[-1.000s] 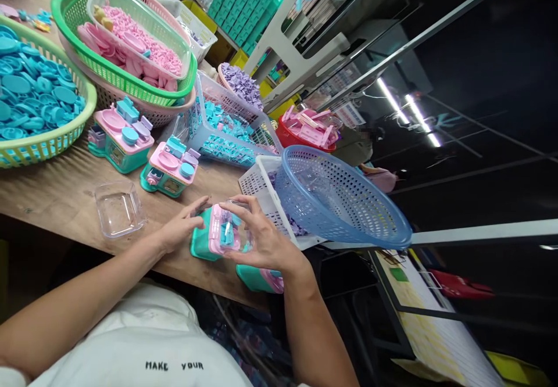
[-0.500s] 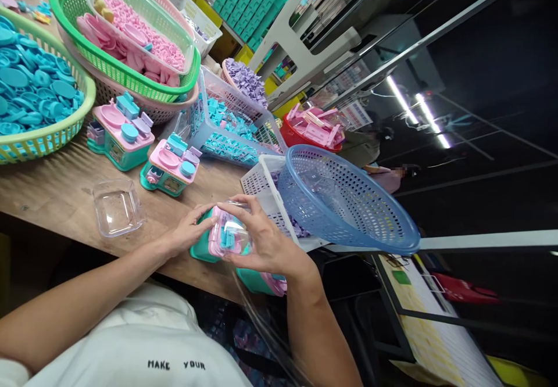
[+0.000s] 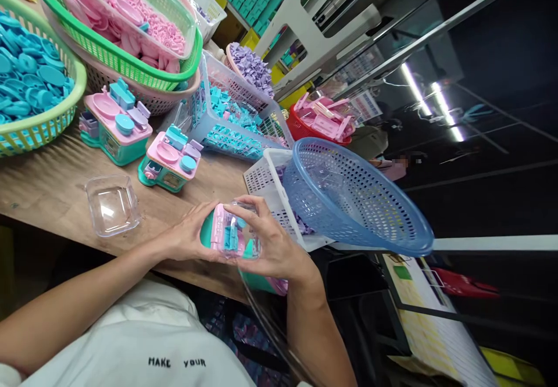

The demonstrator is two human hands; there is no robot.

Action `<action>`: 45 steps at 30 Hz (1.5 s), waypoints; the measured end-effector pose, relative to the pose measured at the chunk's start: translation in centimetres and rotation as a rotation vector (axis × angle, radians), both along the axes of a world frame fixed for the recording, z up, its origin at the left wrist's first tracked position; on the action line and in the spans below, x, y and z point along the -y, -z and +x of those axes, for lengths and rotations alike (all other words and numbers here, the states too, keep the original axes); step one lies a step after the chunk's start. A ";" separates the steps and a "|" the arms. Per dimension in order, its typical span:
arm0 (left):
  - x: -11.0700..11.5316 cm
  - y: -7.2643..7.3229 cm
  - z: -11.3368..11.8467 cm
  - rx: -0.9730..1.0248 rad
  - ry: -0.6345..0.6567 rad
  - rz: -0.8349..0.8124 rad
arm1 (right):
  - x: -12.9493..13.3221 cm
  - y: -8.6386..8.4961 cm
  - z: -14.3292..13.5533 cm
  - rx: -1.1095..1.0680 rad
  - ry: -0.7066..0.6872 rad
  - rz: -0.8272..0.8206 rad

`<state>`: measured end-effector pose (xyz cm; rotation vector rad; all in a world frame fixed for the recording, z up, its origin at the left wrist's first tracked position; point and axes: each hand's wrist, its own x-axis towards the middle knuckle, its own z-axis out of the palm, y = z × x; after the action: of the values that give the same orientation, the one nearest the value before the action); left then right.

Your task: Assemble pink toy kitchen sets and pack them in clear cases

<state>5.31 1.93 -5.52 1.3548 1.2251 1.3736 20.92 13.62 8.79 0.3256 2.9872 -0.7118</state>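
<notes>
Left hand (image 3: 185,239): fingers clasp the toy (image 3: 224,237) from the left.
Right hand (image 3: 272,247): fingers curl over the clear lid (image 3: 244,237) on the toy.
Toy: at the tabletop (image 3: 52,183) near edge, beside the white basket (image 3: 265,186).

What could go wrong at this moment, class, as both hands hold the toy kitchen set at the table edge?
1. The toy kitchen set, gripped by the left hand and right hand, sits at the table edge; a slip could drop it.
2. The clear cover over it may sit crooked.
3. The tilted blue basket leans beside the right hand; an elbow could tip it.
</notes>
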 end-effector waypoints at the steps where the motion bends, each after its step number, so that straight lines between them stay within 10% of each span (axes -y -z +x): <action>1: 0.0 0.0 0.0 0.004 -0.006 0.000 | 0.0 0.0 0.1 0.001 0.002 -0.003; 19: 0.0 -0.9 -0.7 0.007 0.027 0.063 | 0.9 -1.5 -1.8 0.134 0.059 -0.009; 33: 0.6 0.4 -0.5 -0.319 0.046 0.105 | 4.7 4.6 1.8 -0.319 0.398 0.208; 41: 4.4 -3.2 -1.2 -0.912 -0.421 0.020 | 3.8 8.0 -1.3 -0.720 0.537 0.376; 45: 9.3 -4.2 -4.9 -1.145 -0.755 -0.254 | 6.0 8.9 -2.5 -0.839 0.502 0.067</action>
<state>0.38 -7.32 -1.28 1.5861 2.7690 0.7285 18.43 7.57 -0.14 1.0402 3.7564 -0.9813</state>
